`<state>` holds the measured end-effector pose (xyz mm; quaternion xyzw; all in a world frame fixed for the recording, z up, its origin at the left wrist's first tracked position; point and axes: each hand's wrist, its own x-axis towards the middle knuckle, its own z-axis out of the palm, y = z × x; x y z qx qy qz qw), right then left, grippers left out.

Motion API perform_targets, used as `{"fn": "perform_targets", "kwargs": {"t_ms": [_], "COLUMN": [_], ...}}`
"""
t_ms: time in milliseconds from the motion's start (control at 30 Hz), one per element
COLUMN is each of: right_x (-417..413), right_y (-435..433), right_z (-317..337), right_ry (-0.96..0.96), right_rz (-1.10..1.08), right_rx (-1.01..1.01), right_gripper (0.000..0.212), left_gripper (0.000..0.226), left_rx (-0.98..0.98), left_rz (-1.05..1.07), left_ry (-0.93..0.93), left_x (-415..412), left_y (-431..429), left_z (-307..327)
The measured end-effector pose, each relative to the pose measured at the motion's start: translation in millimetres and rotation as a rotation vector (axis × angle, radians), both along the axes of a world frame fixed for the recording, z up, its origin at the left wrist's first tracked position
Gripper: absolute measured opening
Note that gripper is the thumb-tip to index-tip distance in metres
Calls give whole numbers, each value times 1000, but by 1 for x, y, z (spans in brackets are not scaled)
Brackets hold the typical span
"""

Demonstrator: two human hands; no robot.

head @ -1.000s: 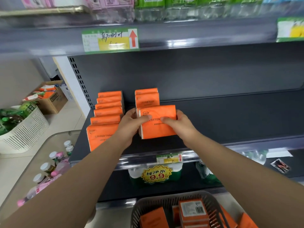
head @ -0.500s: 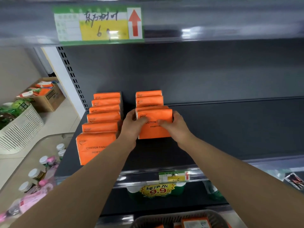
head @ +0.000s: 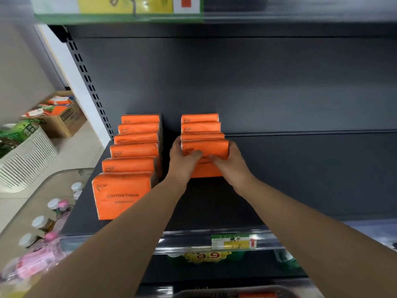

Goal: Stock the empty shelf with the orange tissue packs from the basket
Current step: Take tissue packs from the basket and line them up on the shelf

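Left hand (head: 182,163) & right hand (head: 231,166) grip the 4th pack (head: 206,147) of the right row on the shelf (head: 300,179), both curled round its ends. If released leaning, it may topple fwd.

Pretty clearly a small shop: dark metal shelf (head: 300,179) with a price tag (head: 234,241) on its front edge, 9.9 promo sticker (head: 207,256) below, identical tissue packs (head: 122,195) in rows, stock carton (head: 64,120) on the floor

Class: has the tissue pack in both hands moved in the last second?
Yes. The held pack has gone back toward the shelf's rear: it was nearly level with the left row's front pack, and now lies farther back.
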<state>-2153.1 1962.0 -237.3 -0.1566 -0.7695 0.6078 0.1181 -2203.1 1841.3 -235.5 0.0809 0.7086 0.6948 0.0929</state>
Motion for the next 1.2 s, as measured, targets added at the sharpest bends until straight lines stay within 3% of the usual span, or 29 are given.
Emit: {"fn": "perform_targets", "kwargs": {"t_ms": [333,567,733,800,933,1000,1200], "right_x": [-1,0,-2,-3,-2,1,24], "right_y": [1,1,-2,-3,-3,-3,-5], "right_z": [-9,-4,8,14,24,28,41], "right_ry": [-13,-63,9,41,79,51,-79], "right_rz": [57,32,-13,-3,46,72,90], "right_rx": [-45,-5,20,88,233,353,760], "right_gripper": [37,57,55,48,39,52,83], "left_gripper": [46,69,45,28,31,20,62], "left_rx": [-45,-116,-184,-211,-295,-363,-647], "left_rz": [-6,-1,41,68,99,98,-19], "left_ry": [-48,-72,-36,-24,61,113,291], "left_x": [-2,-5,-5,-5,-3,0,23], "left_y": [-2,-5,-5,-4,-3,-5,-12], "left_z": [-14,-12,0,6,19,28,43]}}
